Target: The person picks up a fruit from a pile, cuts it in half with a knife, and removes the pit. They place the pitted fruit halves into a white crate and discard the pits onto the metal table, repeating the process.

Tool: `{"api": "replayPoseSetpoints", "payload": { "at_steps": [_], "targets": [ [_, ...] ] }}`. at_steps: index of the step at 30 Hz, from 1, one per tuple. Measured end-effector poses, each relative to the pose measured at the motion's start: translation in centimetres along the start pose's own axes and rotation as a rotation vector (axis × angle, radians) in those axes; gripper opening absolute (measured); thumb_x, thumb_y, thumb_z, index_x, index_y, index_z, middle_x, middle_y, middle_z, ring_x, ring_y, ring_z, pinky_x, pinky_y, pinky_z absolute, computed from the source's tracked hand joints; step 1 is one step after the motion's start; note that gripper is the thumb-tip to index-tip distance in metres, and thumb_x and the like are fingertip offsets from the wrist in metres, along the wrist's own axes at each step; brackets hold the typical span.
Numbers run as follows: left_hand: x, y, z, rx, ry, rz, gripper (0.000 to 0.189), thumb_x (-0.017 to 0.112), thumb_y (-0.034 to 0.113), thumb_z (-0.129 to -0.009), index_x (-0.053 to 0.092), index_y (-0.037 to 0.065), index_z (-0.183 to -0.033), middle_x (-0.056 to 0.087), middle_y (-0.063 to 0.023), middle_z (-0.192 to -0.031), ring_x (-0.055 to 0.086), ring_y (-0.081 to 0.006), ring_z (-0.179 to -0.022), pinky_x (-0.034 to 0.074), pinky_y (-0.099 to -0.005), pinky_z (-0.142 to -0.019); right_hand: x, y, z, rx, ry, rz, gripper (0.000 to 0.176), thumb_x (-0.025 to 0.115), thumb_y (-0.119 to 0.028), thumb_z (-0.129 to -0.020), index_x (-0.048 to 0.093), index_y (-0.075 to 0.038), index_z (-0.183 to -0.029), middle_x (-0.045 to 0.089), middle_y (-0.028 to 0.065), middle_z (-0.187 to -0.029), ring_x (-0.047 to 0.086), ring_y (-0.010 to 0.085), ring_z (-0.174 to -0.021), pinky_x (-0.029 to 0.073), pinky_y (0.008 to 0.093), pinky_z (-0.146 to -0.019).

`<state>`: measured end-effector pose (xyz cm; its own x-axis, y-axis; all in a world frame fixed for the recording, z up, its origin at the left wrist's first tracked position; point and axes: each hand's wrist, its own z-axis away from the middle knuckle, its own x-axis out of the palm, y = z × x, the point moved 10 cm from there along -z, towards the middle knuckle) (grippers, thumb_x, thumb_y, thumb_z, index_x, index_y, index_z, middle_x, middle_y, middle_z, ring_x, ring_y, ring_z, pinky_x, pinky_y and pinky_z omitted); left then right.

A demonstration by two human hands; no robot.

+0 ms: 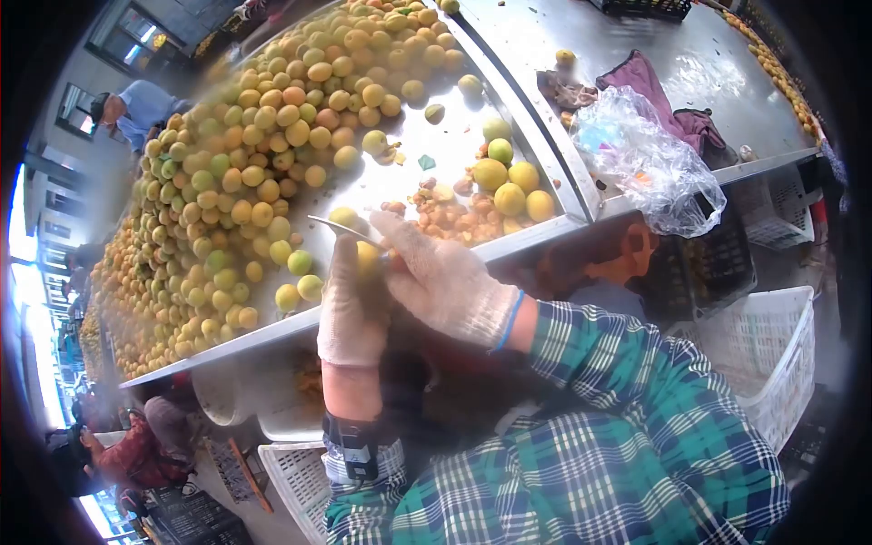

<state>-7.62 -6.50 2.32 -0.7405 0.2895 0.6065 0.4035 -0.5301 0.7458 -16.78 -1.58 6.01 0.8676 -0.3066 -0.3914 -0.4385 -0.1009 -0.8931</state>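
My left hand (351,313), in a pale knit glove, is closed on a yellow apricot (367,261) in front of the metal table's edge. My right hand (450,283), gloved too, meets it from the right, with a knife whose thin blade (343,231) sticks out to the left above the apricot. Most of the handle is hidden by the fingers. Just beyond the blade lies another yellow apricot (343,216). Opened orange apricot pieces (454,218) lie on the table past my right hand, beside several whole yellow apricots (510,199).
A large heap of apricots (263,154) covers the table's left side. A raised metal rim (545,136) divides it from a second surface bearing a clear plastic bag (640,154) and a purple cloth (645,86). White crates (772,363) stand below. Other people (141,109) are at left.
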Motion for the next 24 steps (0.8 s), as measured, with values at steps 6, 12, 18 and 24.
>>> {"api": "replayPoseSetpoints", "payload": {
  "at_steps": [6, 12, 18, 24],
  "targets": [
    [-3.0, 0.1, 0.6, -0.098, 0.246, -0.048, 0.054, 0.057, 0.054, -0.089, 0.059, 0.006, -0.112, 0.065, -0.0049, -0.098, 0.061, -0.0127, -0.08, 0.048, -0.0212, -0.061, 2.4, 1.0, -0.8, 0.001, -0.057, -0.022, 0.06, 0.055, -0.018, -0.086, 0.031, -0.01, -0.14, 0.063, 0.0221, -0.1, 0.063, 0.0421, -0.08, 0.051, 0.0508, -0.068],
    [-5.3, -0.3, -0.7, 0.001, 0.207, -0.03, 0.067, 0.048, 0.063, -0.09, 0.058, 0.001, -0.115, 0.063, -0.0083, -0.103, 0.062, -0.0192, -0.092, 0.053, -0.0313, -0.081, 3.3, -0.5, -0.5, -0.102, -0.019, 0.126, 0.063, 0.054, -0.018, -0.086, 0.028, -0.007, -0.142, 0.063, 0.0193, -0.108, 0.064, 0.0396, -0.078, 0.052, 0.0497, -0.066],
    [-7.0, -0.9, -0.8, -0.042, 0.231, -0.089, 0.068, 0.049, 0.062, -0.09, 0.057, -0.001, -0.114, 0.062, -0.0103, -0.105, 0.062, -0.0224, -0.098, 0.052, -0.0365, -0.089, 2.8, -0.9, -0.6, -0.069, -0.006, 0.18, 0.061, 0.055, -0.013, -0.084, 0.032, -0.007, -0.14, 0.063, 0.0209, -0.1, 0.063, 0.0404, -0.078, 0.051, 0.0495, -0.066],
    [-7.2, -0.1, -1.0, 0.115, 0.285, -0.316, 0.065, 0.047, 0.061, -0.091, 0.057, 0.0, -0.111, 0.063, -0.01, -0.102, 0.062, -0.0216, -0.097, 0.054, -0.0343, -0.084, 2.8, -0.2, -0.3, 0.01, -0.008, 0.23, 0.059, 0.056, -0.012, -0.083, 0.035, -0.008, -0.138, 0.063, 0.0223, -0.09, 0.062, 0.0417, -0.073, 0.05, 0.0501, -0.064]
  ]
}}
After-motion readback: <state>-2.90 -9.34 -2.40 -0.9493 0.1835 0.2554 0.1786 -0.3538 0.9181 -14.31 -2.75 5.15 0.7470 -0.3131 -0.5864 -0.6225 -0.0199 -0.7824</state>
